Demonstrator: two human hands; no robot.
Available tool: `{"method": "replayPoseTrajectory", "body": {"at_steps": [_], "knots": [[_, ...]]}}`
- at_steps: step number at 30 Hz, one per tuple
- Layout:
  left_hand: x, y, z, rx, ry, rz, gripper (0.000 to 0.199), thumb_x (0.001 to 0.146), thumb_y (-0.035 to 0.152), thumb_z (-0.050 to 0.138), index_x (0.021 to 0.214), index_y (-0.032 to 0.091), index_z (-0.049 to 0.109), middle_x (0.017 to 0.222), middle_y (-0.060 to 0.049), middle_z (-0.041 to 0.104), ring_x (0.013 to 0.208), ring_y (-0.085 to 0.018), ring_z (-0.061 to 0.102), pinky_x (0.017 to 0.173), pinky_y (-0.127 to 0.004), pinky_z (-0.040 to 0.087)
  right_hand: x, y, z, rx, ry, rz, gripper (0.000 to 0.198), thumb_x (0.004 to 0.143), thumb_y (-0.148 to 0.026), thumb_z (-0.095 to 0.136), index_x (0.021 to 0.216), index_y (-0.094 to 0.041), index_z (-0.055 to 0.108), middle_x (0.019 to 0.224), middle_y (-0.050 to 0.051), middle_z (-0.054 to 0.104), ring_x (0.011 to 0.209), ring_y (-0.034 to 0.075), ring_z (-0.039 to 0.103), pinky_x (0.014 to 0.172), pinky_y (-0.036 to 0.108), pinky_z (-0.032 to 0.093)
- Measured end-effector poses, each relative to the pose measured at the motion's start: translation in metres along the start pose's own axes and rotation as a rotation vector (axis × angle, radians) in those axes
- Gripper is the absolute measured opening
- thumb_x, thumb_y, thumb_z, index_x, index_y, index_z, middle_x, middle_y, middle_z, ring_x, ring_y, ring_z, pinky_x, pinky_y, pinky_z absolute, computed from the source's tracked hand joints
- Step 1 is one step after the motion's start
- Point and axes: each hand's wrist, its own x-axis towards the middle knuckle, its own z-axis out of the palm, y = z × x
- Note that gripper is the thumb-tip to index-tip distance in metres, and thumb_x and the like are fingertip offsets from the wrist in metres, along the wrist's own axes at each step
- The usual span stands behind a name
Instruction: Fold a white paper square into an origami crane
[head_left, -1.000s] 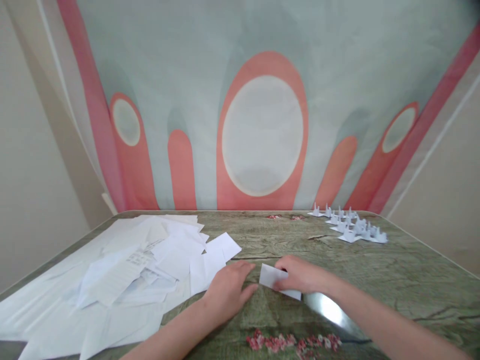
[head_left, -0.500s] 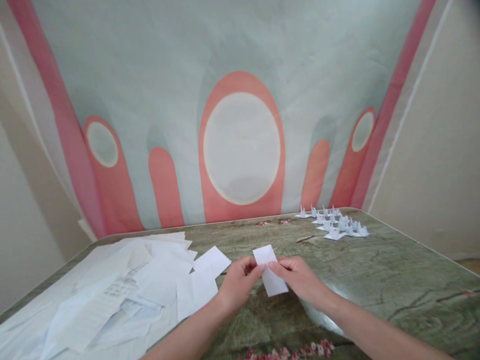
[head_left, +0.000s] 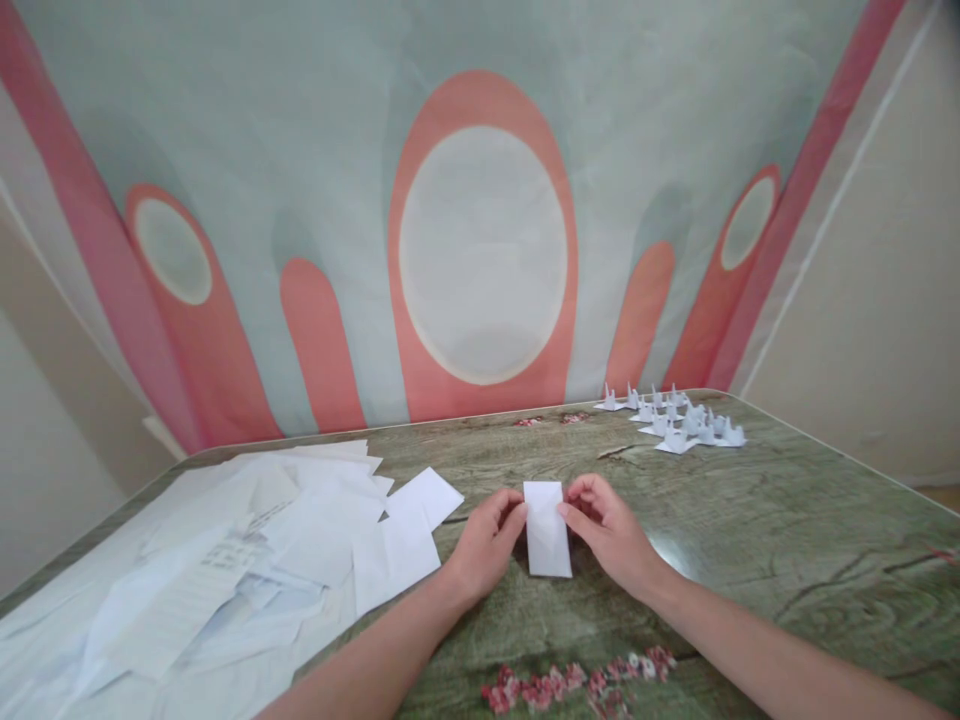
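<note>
A white sheet of paper (head_left: pixel 548 535), folded into a narrow upright rectangle, is between my two hands over the middle of the table. My left hand (head_left: pixel 486 537) pinches its left edge near the upper part, thumb in front. On the opposite edge, my right hand (head_left: pixel 609 530) has its thumb on the front and its curled fingers beside and behind. Faint crease lines show on the paper's face. Just left of my left hand lie two creased white squares of paper (head_left: pixel 395 558), one partly over the other.
A broad heap of loose white paper (head_left: pixel 247 580), some printed, covers the table's left side. Several small folded paper cranes (head_left: pixel 690 425) stand at the back right. The wood-patterned table (head_left: pixel 787 560) meets a patterned backdrop (head_left: pixel 330 340) behind. Pink flowers (head_left: pixel 570 685) show on the tabletop near me.
The folded paper has turned from a tilt to nearly upright. My hands have moved apart to its two side edges. The camera view has tipped downward slightly.
</note>
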Motion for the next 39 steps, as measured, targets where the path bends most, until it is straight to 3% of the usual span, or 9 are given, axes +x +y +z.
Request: {"method": "replayPoseTrajectory", "body": {"at_steps": [2, 4, 12, 20, 28, 39], "knots": [[-0.001, -0.002, 0.002, -0.097, 0.020, 0.025, 0.031, 0.085, 0.028, 0.049, 0.113, 0.016, 0.044, 0.092, -0.005, 0.057, 0.078, -0.014, 0.055, 0.070, -0.027, 0.044, -0.001, 0.003, 0.000, -0.003, 0.010, -0.001, 0.023, 0.079, -0.040, 0.057, 0.083, -0.022, 0.043, 0.074, -0.001, 0.052, 0.066, 0.014, 0.051, 0.061, 0.027, 0.042], [-0.002, -0.002, 0.004, -0.111, 0.024, 0.037, 0.048, 0.080, 0.024, 0.057, 0.123, 0.018, 0.037, 0.101, -0.007, 0.056, 0.080, -0.014, 0.056, 0.070, -0.027, 0.046, -0.002, 0.004, 0.000, 0.011, 0.013, 0.000, 0.023, 0.079, -0.040, 0.056, 0.081, -0.022, 0.043, 0.073, -0.001, 0.052, 0.065, 0.014, 0.050, 0.059, 0.027, 0.042], [-0.004, 0.003, 0.000, 0.065, 0.022, 0.088, 0.043, 0.074, 0.018, 0.063, 0.116, 0.022, 0.054, 0.116, -0.007, 0.052, 0.099, -0.018, 0.053, 0.077, -0.028, 0.048, -0.003, -0.005, 0.003, 0.041, -0.036, 0.028, 0.024, 0.079, -0.043, 0.056, 0.080, -0.021, 0.046, 0.071, -0.002, 0.054, 0.063, 0.013, 0.053, 0.060, 0.027, 0.045], [-0.002, 0.003, -0.001, 0.002, 0.034, 0.039, 0.040, 0.076, 0.024, 0.063, 0.114, 0.020, 0.057, 0.114, -0.008, 0.055, 0.092, -0.018, 0.056, 0.074, -0.027, 0.049, -0.002, -0.005, 0.002, 0.116, -0.032, 0.032, 0.020, 0.084, -0.036, 0.045, 0.097, -0.022, 0.041, 0.080, 0.002, 0.057, 0.071, 0.017, 0.058, 0.057, 0.028, 0.046], [0.002, 0.001, -0.005, -0.195, 0.041, -0.098, 0.048, 0.072, 0.040, 0.065, 0.113, 0.015, 0.058, 0.098, -0.009, 0.063, 0.079, -0.018, 0.058, 0.064, -0.025, 0.046, -0.003, -0.009, 0.003, 0.093, -0.100, 0.005, 0.026, 0.080, -0.032, 0.053, 0.100, -0.022, 0.041, 0.087, 0.001, 0.058, 0.068, 0.013, 0.055, 0.058, 0.026, 0.043], [0.002, 0.008, -0.004, -0.298, 0.038, -0.169, 0.051, 0.070, 0.042, 0.067, 0.113, 0.015, 0.059, 0.098, -0.009, 0.064, 0.074, -0.017, 0.058, 0.059, -0.024, 0.044, -0.003, -0.006, 0.003, 0.079, -0.132, -0.002, 0.025, 0.079, -0.033, 0.055, 0.098, -0.022, 0.044, 0.088, 0.001, 0.057, 0.068, 0.013, 0.055, 0.058, 0.025, 0.043]]}}
